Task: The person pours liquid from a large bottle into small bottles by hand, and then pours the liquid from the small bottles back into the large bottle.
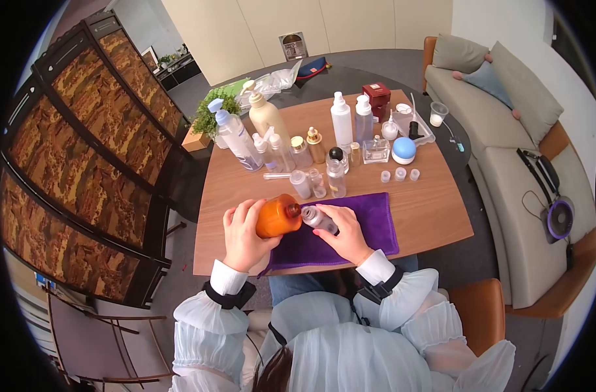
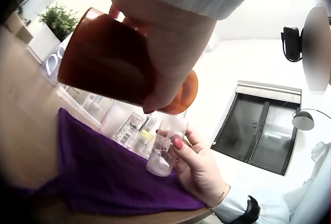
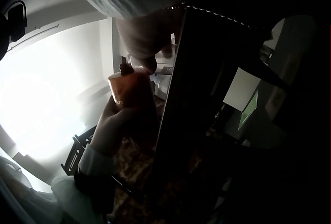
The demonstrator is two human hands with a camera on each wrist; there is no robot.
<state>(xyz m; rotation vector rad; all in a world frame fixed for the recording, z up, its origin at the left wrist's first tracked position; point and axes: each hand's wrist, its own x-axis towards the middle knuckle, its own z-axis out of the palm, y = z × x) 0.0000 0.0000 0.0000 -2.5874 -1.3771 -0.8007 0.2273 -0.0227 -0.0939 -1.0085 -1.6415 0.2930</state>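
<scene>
My left hand (image 1: 245, 236) grips a large amber bottle (image 1: 277, 217), tipped on its side with its neck toward the right. Facing that neck is the mouth of a small clear bottle (image 1: 321, 221), which my right hand (image 1: 347, 236) holds at a slant between thumb and fingers. The two mouths are very close; whether they touch, I cannot tell. In the left wrist view the amber bottle (image 2: 106, 61) slopes above the small clear bottle (image 2: 162, 154). A purple cloth (image 1: 370, 225) lies under both hands.
Behind the cloth stand several bottles, among them a clear one (image 1: 336, 179) and a white one (image 1: 341, 122). Small caps (image 1: 400, 174) lie to the right, near a blue-lidded jar (image 1: 403, 150). A potted plant (image 1: 214, 114) is at the back left.
</scene>
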